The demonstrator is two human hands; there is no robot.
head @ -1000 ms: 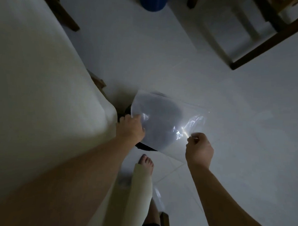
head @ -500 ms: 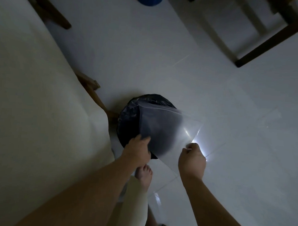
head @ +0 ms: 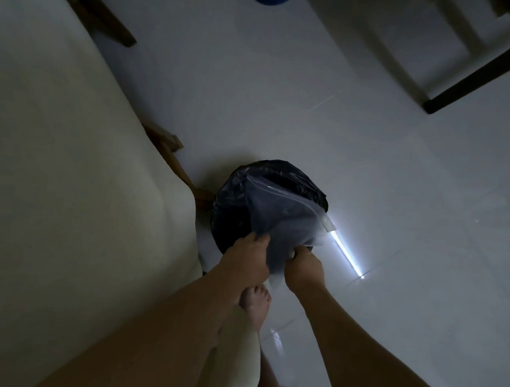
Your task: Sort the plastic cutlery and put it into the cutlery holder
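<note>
Both the left hand (head: 246, 258) and the right hand (head: 303, 268) pinch a clear zip-seal plastic bag (head: 285, 215) over a round black-lined bin (head: 233, 198).

Left hand (head: 246, 258), right hand (head: 303, 268): fingers curled, pinching.

The zip bag (head: 287, 218) is thin clear plastic, glossy and creased, with a stiffer ribbed seal strip along its top edge. Under it the bin liner (head: 233, 198) is black plastic film — crinkled, with a dull sheen on its folds. The floor (head: 393, 199) is pale glazed tile, smooth and shiny enough to throw back a bright streak of light. The cloth (head: 59, 155) draped at the left looks like matt cream fabric, soft and nearly uncreased. The furniture legs (head: 475, 77) are dark wood — plain, with a low lustre.
</note>
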